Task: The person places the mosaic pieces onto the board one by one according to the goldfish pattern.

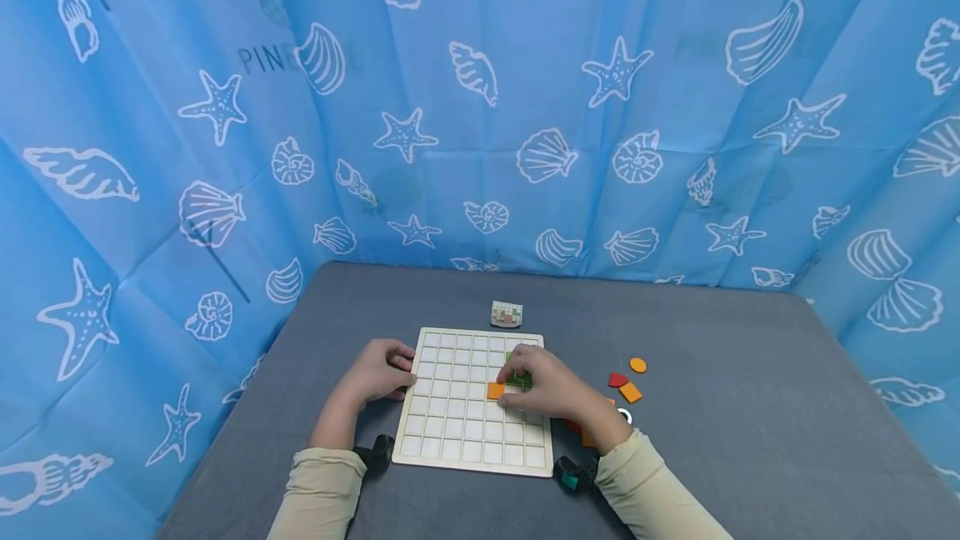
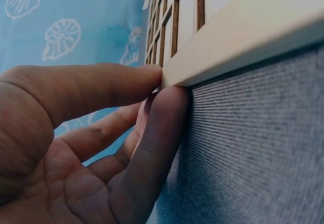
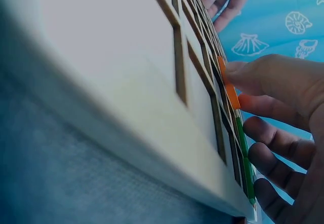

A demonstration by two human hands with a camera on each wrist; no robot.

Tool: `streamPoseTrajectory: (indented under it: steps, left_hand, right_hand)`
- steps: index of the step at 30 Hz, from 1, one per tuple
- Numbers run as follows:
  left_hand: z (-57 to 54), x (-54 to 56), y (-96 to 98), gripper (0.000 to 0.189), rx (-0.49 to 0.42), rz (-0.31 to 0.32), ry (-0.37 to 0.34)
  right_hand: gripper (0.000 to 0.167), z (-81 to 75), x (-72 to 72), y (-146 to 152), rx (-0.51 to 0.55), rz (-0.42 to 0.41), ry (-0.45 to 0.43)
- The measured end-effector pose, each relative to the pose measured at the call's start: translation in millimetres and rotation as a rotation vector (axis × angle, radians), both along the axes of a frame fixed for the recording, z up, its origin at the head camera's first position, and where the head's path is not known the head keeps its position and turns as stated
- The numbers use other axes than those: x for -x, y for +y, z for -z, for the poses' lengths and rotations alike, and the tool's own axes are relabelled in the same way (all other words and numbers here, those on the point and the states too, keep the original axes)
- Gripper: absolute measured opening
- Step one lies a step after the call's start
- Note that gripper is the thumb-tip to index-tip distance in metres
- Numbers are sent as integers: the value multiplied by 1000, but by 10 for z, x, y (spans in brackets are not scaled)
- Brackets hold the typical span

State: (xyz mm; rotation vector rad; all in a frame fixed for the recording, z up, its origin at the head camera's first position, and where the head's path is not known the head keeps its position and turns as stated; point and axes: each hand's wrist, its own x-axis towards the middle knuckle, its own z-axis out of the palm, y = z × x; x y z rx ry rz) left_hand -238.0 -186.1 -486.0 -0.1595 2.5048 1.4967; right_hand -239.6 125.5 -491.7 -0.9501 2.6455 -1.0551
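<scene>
A pale wooden grid board [image 1: 450, 407] lies flat on the grey table. At its left side, my left hand [image 1: 380, 373] pinches the edge, with thumb [image 2: 126, 82] and a finger [image 2: 169, 107] meeting at the rim in the left wrist view. Over the right half of the board, my right hand [image 1: 551, 386] holds an orange square tile [image 1: 495, 391] between thumb and index finger, and the tile sits at the grid cells. Green tiles [image 3: 245, 158] lie in cells beside the orange one, partly hidden under the right hand; its other fingers hover close over them.
Right of the board are loose pieces: an orange disc [image 1: 638, 365], a red piece [image 1: 618, 379], an orange square [image 1: 631, 392] and a white ring [image 1: 625, 416], some partly behind the right forearm. A small patterned card [image 1: 506, 314] lies beyond the board. A blue shell-print curtain [image 1: 480, 107] hangs behind.
</scene>
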Motion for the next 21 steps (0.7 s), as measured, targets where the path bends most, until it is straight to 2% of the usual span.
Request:
streamPoseTrajectory:
  steps: [10,15,21]
  left_hand:
    - [3,-10,0,39,10,5,-3]
    - [-1,-11,-1,39,8,11,-2]
    - [-3,-10,1,39,-2,6,-3]
  right_hand:
    - [14,-10,-4,19,4,1,-15]
    - [14,-57,-9,91,40,33,-32]
    - [11,-74,-21,136,25,42,-34]
